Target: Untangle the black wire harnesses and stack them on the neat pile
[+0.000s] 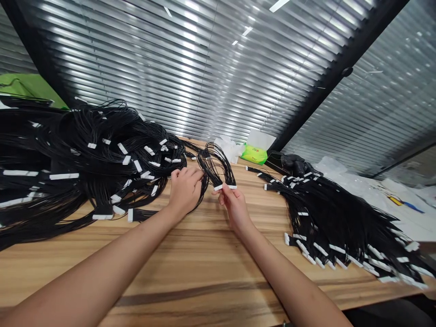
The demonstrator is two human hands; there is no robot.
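Observation:
Between my hands, over the wooden table, is a black wire harness [226, 165] bent into a loop. My right hand [235, 206] pinches the long white connector [232, 186] at its end between thumb and fingers. My left hand [185, 188] is closed around the black wires to the left of the loop, its fingertips partly hidden. Left of that hand lies a large tangled pile of black wire harnesses [112, 131] with many white connectors. Another white connector [130, 215] with black wires sits just below, its wires passing behind my left forearm.
A second heap of black harnesses [327, 213] with white connectors spreads along the right of the table [204, 272]. Behind are a green packet [255, 154], crumpled white plastic [229, 147] and metal blinds [170, 68]. Yellow and blue handled pliers [405, 203] lie far right.

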